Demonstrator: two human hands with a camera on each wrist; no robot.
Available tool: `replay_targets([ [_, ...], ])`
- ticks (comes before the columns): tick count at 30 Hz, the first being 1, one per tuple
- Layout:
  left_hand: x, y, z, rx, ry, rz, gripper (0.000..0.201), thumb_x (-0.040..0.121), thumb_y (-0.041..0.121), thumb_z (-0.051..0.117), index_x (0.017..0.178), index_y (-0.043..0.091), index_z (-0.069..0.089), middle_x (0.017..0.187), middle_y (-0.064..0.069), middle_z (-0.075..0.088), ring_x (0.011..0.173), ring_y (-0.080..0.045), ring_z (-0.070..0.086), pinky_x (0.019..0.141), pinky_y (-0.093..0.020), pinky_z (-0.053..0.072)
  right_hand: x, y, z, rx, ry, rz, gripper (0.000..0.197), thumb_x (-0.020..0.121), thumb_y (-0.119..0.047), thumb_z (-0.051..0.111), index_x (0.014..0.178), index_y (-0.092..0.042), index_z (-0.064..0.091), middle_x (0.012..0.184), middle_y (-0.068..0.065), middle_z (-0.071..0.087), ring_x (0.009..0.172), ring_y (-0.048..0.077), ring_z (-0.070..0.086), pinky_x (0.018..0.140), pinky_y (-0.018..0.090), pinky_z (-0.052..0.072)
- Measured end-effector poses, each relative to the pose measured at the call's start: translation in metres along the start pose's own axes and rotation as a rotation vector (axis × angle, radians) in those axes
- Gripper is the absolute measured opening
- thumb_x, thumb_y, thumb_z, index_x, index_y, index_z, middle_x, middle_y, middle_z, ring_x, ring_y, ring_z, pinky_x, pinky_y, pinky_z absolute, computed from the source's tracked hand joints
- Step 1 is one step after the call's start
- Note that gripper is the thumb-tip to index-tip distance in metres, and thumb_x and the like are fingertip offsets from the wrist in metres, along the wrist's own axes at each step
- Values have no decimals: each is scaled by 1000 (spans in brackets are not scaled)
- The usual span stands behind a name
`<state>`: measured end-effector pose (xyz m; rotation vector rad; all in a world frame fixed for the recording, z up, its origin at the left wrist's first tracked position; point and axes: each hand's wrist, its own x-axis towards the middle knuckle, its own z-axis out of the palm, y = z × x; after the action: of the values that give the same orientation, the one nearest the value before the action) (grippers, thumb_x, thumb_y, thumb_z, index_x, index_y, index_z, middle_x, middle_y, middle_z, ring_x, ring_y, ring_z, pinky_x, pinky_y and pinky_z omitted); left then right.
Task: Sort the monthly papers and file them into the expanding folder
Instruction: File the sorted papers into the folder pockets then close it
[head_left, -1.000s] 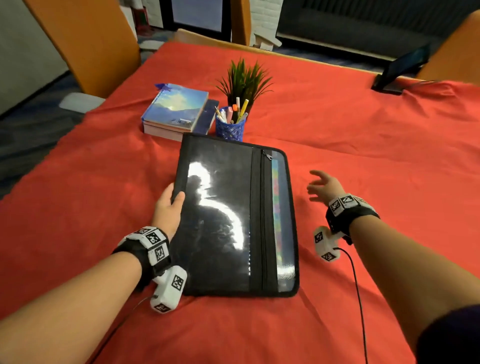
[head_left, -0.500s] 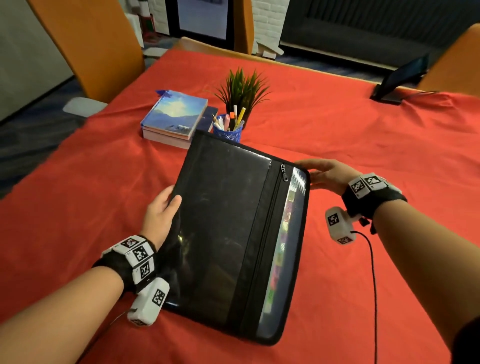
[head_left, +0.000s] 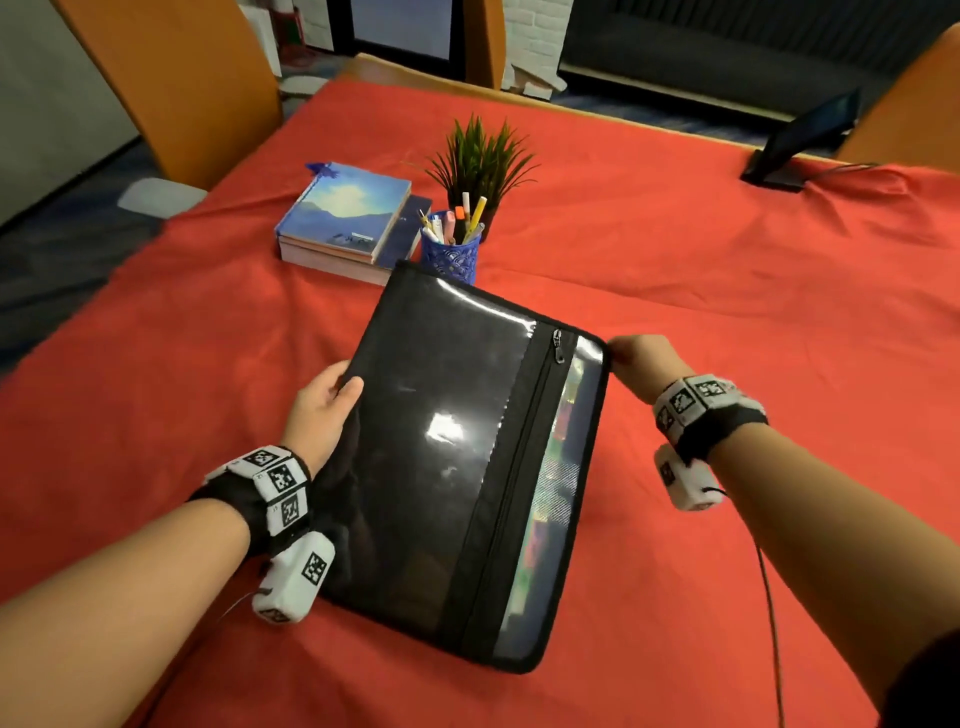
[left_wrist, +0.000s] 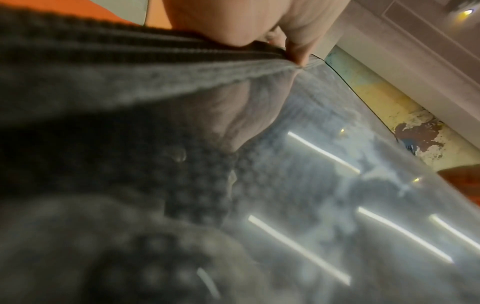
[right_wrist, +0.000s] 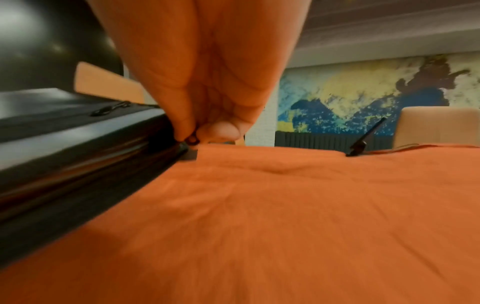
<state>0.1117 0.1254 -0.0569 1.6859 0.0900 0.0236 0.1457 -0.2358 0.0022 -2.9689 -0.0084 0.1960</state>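
A black zippered expanding folder (head_left: 457, 447) lies slanted on the red tablecloth (head_left: 727, 291), with a clear strip along its right side showing coloured tabs (head_left: 558, 467). My left hand (head_left: 324, 410) grips the folder's left edge, thumb on top and fingers under it. The left wrist view shows the thumb (left_wrist: 296, 49) pressed on the folder's woven edge (left_wrist: 155, 67). My right hand (head_left: 636, 356) is at the folder's far right corner. In the right wrist view its thumb and finger (right_wrist: 207, 131) pinch a small dark zipper pull (right_wrist: 192, 140) at the folder's corner (right_wrist: 179, 148).
Behind the folder sit a stack of books (head_left: 348, 218), a blue pen cup (head_left: 451, 249) and a small potted plant (head_left: 480, 161). A dark tablet on a stand (head_left: 800, 140) is at the far right. Orange chairs (head_left: 171, 78) stand round the table.
The folder has been turned clockwise and its left side lifted by my left hand. My right hand moved from the cloth to the folder's far right corner and took the zipper pull.
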Motion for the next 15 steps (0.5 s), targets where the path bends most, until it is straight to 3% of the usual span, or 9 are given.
replay_targets([
  [2,2,-3,3,50,-33,-7,30,95,4,47,124,3,54,113,-5,61,99,-11,60,90,-11,45,-11,1,17,-34,-36,81,23,91,-8,44,96,1,63,98,23,66,93,36,61,71,33,41],
  [3,3,-5,4,75,-49,-13,29,95,5,47,124,3,54,112,-4,61,97,-8,59,91,-11,45,-16,3,26,67,-22,135,22,90,-6,44,94,1,65,95,24,66,91,36,61,72,34,41],
  [6,5,-9,7,131,-78,-18,28,96,6,47,122,5,55,101,6,62,95,-7,58,81,-1,41,-27,6,41,431,11,274,25,85,1,47,72,-11,65,65,13,62,63,27,57,67,32,39],
  [7,7,-10,7,164,-77,-17,27,96,7,47,121,5,56,101,5,63,96,-9,57,80,-1,40,-28,6,45,454,7,296,26,85,0,47,72,-12,65,64,11,60,62,25,55,67,31,40],
  [10,11,-14,7,249,-66,-39,28,96,11,48,121,3,56,111,-7,63,102,-17,56,89,-20,39,-41,0,51,219,-44,276,22,90,-9,46,95,-2,67,92,22,67,88,34,62,75,34,44],
  [12,13,-17,9,275,-60,-64,28,96,11,48,120,2,56,113,-13,63,102,-22,57,91,-27,40,-61,-10,55,36,-189,213,24,92,-16,45,102,-5,64,104,20,65,97,34,60,77,33,44],
  [15,17,-19,12,343,-6,-103,28,96,12,47,120,0,55,116,-18,61,107,-27,56,92,-32,39,-103,-35,64,-179,-382,-3,25,91,-28,45,107,-14,60,109,11,65,101,31,61,80,33,45],
])
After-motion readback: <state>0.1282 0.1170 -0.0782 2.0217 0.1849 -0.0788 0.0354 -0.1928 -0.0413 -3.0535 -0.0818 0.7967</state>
